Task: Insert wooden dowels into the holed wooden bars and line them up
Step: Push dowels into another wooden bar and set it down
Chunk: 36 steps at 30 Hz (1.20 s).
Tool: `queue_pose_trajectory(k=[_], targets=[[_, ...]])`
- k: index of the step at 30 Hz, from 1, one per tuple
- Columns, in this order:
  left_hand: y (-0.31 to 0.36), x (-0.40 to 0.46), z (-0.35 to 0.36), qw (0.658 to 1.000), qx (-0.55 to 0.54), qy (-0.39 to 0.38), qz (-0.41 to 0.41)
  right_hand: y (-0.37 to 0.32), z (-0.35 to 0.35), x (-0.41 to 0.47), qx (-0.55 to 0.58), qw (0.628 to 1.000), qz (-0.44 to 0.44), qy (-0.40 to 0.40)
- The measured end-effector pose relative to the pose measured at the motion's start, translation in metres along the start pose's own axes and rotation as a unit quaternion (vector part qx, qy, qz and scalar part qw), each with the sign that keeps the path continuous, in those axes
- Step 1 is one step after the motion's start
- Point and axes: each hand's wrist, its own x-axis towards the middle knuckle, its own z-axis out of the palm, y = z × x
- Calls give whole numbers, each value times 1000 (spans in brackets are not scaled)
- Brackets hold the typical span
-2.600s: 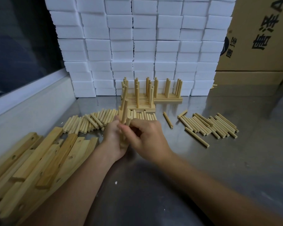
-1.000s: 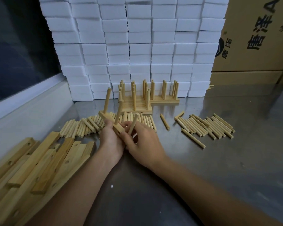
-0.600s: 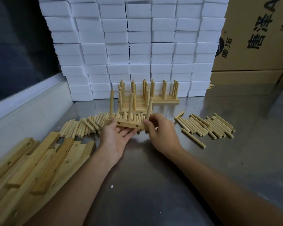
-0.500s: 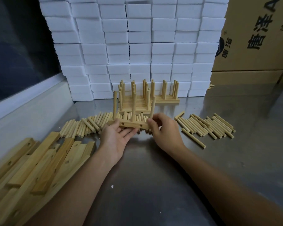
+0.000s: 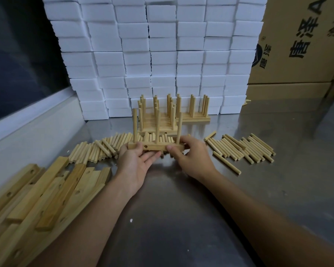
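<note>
Wooden bar with three dowels standing upright in it is held between both hands, just above the counter. It is a short, square-edged piece of pale, smooth wood, and a round hole shows in its front face, between the two thumbs. The dowels are thin round pegs of the same light wood; one stands above the left thumb, one in the middle, one beside the right fingers.

The left hand lies under the left part of the bar: its fingers are nearly straight and support the bar from below, and the thumb presses on the front face. The right hand grips the right end, with the thumb on the front and the curled fingers behind it, around the foot of the right dowel.

Just beyond the fingers, loose dowels lie side by side in a row on the counter, and a second heap of dowels lies to the right of the right hand. Farther behind, finished bars with upright pegs stand in a close group. Left of the left wrist lies a pile of flat bars with holes. The counter is grey, shiny metal. At the back there is a wall of white foam blocks and a cardboard box.
</note>
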Motion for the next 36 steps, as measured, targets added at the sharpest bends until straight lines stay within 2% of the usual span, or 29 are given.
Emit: queue_pose_trajectory(k=[8,13,19,26,32,36], targets=[[-2,0,0,1000,23,-12,11,-4,-2,-1,17,999,33,1],[-1,-1,1,999,34,-17,8,-2,-8,1,103,990,85,-35],[-3,-1,3,998,64,-27,9,-2,-14,1,148,985,82,-37],[-1,-1,4,995,100,-7,14,9,-45,13,68,995,69,14],[-5,2,3,985,163,-32,36,33,-72,34,60,988,90,112],[-3,5,3,983,178,-39,21,52,-81,50,-13,978,125,164]])
